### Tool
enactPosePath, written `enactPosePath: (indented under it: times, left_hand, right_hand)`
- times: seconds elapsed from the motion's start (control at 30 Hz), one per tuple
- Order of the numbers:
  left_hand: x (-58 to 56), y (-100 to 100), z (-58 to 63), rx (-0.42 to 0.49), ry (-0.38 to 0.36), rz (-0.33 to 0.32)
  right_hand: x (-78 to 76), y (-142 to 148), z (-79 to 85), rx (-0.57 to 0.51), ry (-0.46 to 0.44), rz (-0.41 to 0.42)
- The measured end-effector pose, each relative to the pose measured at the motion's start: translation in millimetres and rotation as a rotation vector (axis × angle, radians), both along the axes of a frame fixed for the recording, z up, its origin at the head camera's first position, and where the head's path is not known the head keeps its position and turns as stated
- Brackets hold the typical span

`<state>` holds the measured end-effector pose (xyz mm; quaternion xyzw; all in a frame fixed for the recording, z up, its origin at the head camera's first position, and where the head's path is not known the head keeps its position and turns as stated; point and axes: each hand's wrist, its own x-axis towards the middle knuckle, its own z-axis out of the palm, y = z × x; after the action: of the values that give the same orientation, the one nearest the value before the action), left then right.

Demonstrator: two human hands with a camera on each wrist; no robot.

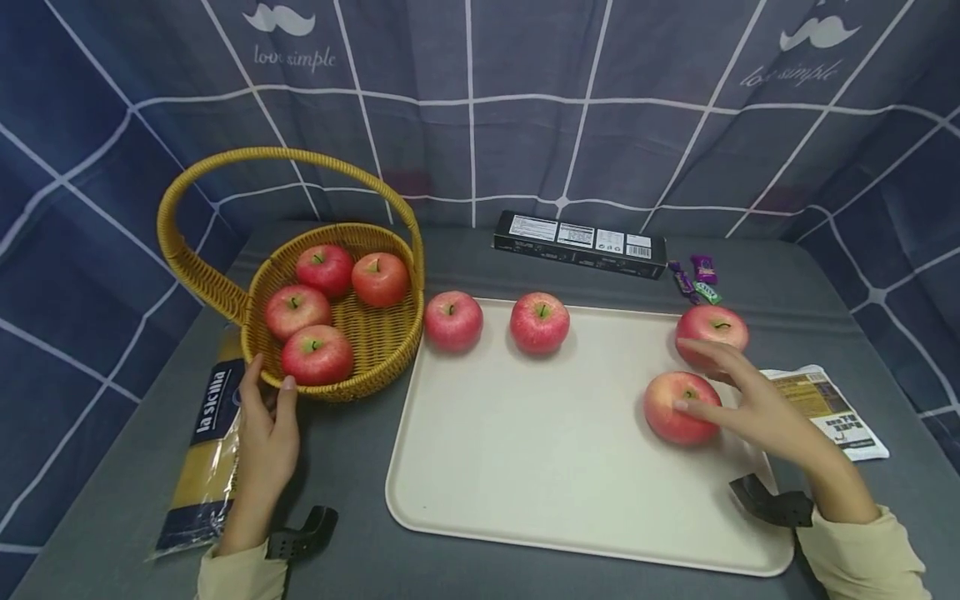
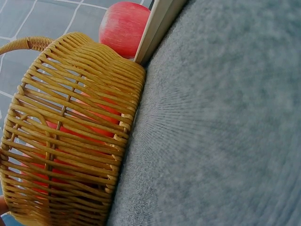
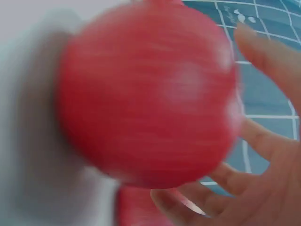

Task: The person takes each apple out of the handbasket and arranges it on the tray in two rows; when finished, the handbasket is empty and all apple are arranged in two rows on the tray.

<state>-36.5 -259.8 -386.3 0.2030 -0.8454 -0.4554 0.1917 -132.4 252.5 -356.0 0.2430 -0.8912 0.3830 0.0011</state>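
Note:
At the near left side of the wicker basket is my left hand, thumb and fingertips against its rim. Several red apples, among them a front apple, lie inside; the left wrist view shows them through the weave. My right hand is spread over two apples at the tray's right side. Its thumb lies over the nearer apple and its fingers reach over the farther apple. A blurred apple fills the right wrist view, the right fingers loosely around it.
The cream tray has another apple at its far edge and one apple at its far left corner. Behind stands a black box beside wrapped candies. Packets lie left and right.

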Motion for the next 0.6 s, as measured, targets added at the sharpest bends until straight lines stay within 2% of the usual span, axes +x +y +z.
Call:
enactPosePath:
  times: [0.2, 0.43, 0.6]
  left_hand:
    - [-0.7, -1, 1.2, -0.006, 0.011, 0.000]
    - [-0.2, -1, 1.7, -0.004, 0.006, -0.004]
    - [-0.7, 0, 0.2, -0.004, 0.003, -0.001]
  right_hand:
    - [10.7, -2, -20.0, -0.020, -0.118, -0.013]
    - [6.6, -16, -25.9, -0.034, -0.036, -0.061]
    - [-16.1, -39, -19.1, -0.009, 0.039, -0.070]
